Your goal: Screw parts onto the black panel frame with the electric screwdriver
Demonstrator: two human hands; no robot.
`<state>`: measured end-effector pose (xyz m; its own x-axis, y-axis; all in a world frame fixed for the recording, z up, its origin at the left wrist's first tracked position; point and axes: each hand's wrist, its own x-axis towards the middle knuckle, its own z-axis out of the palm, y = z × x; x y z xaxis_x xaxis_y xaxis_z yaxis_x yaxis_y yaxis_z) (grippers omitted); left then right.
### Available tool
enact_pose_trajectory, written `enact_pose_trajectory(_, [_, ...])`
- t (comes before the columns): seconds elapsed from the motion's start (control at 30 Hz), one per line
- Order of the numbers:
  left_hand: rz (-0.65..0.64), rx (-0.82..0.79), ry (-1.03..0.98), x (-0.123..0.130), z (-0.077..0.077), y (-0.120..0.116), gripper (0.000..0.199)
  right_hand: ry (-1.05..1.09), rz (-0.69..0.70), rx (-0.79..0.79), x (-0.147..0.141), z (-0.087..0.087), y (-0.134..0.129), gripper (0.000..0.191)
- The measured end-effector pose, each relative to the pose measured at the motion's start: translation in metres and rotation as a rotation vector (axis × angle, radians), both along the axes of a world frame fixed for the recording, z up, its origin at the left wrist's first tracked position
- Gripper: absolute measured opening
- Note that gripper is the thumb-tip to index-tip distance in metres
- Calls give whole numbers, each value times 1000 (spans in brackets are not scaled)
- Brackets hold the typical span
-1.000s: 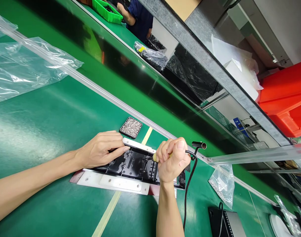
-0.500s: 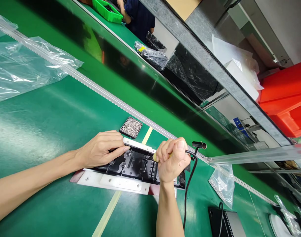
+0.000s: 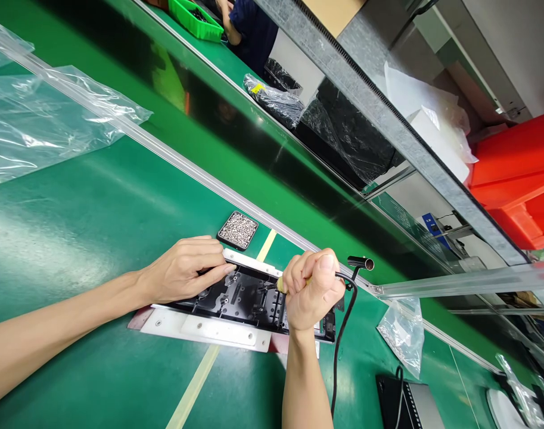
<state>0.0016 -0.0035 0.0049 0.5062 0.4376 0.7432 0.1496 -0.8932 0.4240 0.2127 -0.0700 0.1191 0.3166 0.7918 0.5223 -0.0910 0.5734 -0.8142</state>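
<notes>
A long black plastic housing [image 3: 240,295], its ribbed and studded inner side facing up, lies in a white fixture [image 3: 218,330]. My left hand [image 3: 185,271] holds its left end, with the fingers bent over the far edge and the thumb stretched along the inside. In my right fist [image 3: 314,286] is a corded tool that looks like a soldering iron [image 3: 280,284]. Only its yellowish front shows, pointing left and down over the housing; the fist covers the rest, and its tip is hard to make out. A black cord [image 3: 343,333] runs down from the fist.
Behind the fixture stands a small black tray [image 3: 237,230] of tiny metal parts. A metal tube holder [image 3: 360,263] is right of my fist. Clear bags [image 3: 403,333] [image 3: 52,119] lie on both sides. Beyond the rail, a person [image 3: 254,36] sits near a green bin [image 3: 195,21].
Both hands, the housing and the tool keep the same position. Across the bench, the other person's arm has shifted slightly.
</notes>
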Motion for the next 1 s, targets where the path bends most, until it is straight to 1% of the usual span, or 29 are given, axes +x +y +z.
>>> enact_pose_trajectory(0.2, [2,-15,-11,0,0,0,42,-37,-17,-14,2,-1,-1,53])
enact_pose_trajectory(0.53, [-3,3,-8,1,0,1,41,-34,-18,-5,-1,-1,0,54])
enact_pose_trajectory(0.73, [-3,1,-5,1,-1,1,41,13,16,3,-1,-1,0,51])
enact_pose_trajectory(1.0, [4,-6,-8,1,0,1,43,6,28,12,-2,0,1,50])
